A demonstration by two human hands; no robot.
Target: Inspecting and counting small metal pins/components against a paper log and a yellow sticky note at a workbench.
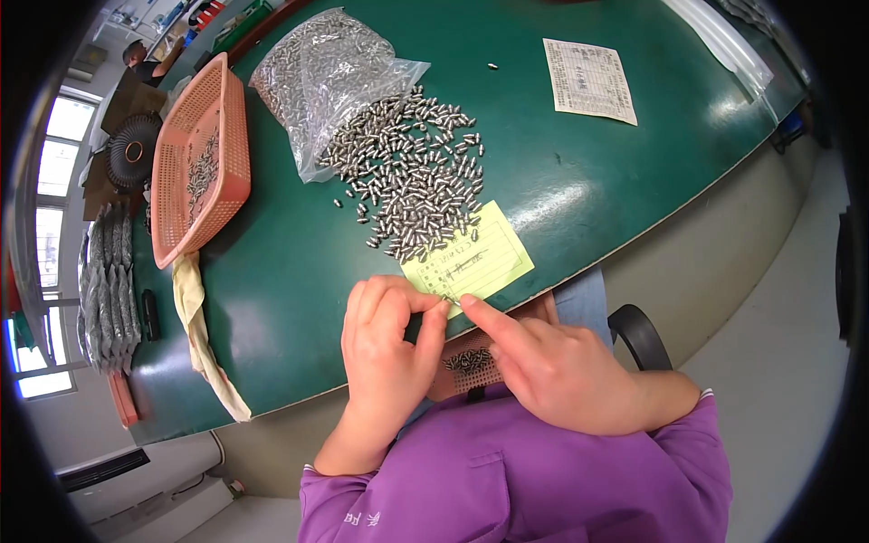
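Note:
My left hand [391, 337] is closed in a pinch, thumb against forefinger, at the table's near edge. A tiny metal part seems to sit between those fingertips, mostly covered. Just to its right, my right hand [563, 373] points its forefinger at the same spot, while its other fingers curl underneath, partly hidden. Both sets of fingertips are over the near end of a yellow-green paper slip [503, 256]. A spread heap of small silver metal pins [418, 172] reaches onto the slip's far end. Below my hands, a pink basket [484, 342] at my lap holds several dark metal parts [469, 360].
A clear plastic bag [312, 77] full of pins lies behind the heap. On the left stand a pink mesh basket [237, 172], a cream cloth [201, 335] and packed bags [110, 285]. A printed sheet [590, 81] lies far right. Another person [149, 65] is in the background.

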